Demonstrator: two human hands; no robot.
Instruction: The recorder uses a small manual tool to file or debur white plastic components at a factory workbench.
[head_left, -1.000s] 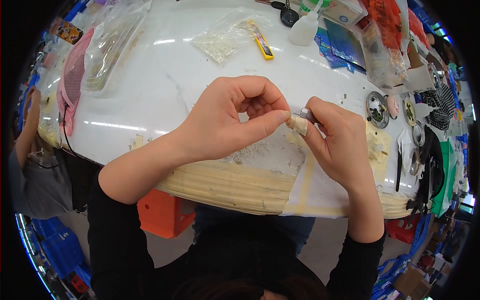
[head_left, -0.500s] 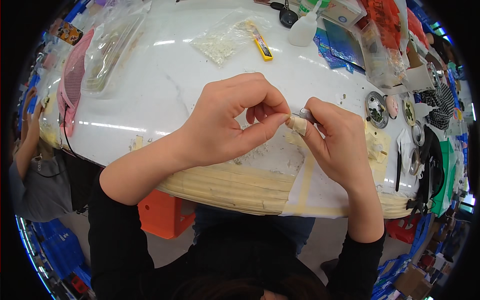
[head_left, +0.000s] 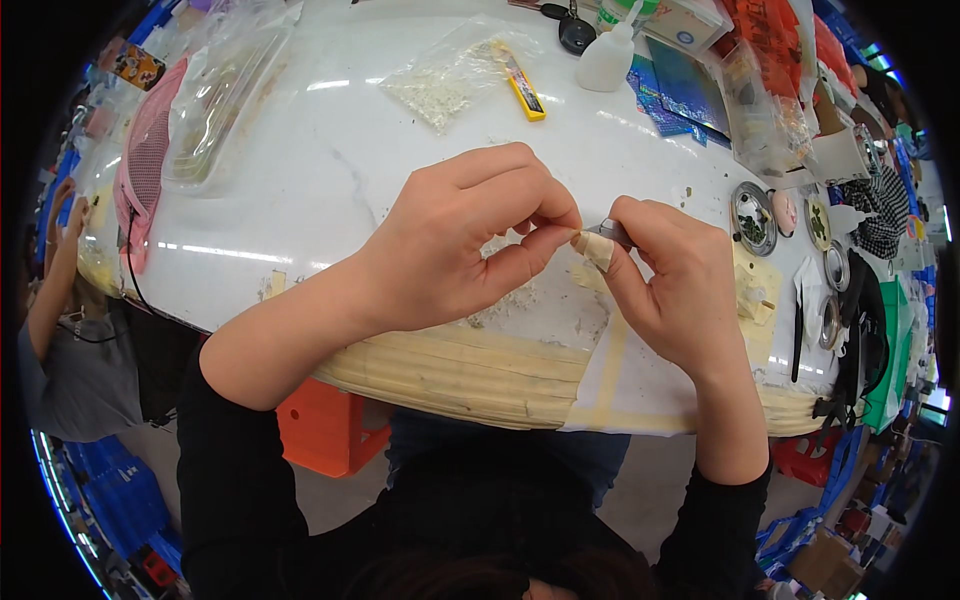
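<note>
Above the near part of the white table [head_left: 300, 170], my two hands meet at their fingertips. My left hand [head_left: 465, 240] pinches thumb against forefinger; whatever lies between them is too small to make out. Closed around a small grey, blade-like metal tool [head_left: 616, 233] is my right hand [head_left: 688, 285], its tip pointing at the left fingertips. Beige tape [head_left: 596, 250] wraps the right thumb. Small pale crumbs [head_left: 505, 308] are scattered on the table beneath the hands.
Farther back lie a bag of white bits [head_left: 435, 98], a yellow cutter knife [head_left: 524, 90] and a white squeeze bottle [head_left: 606, 62]. Round metal dishes [head_left: 753, 218] stand at right. A plastic tray [head_left: 215, 130] and pink mesh cloth [head_left: 148, 165] are left. Another person's arm [head_left: 55, 265] shows far left.
The curled fingers of my left hand have closed in a little, and the tool in my right hand has tilted slightly. Both hands stay in nearly the same place.
</note>
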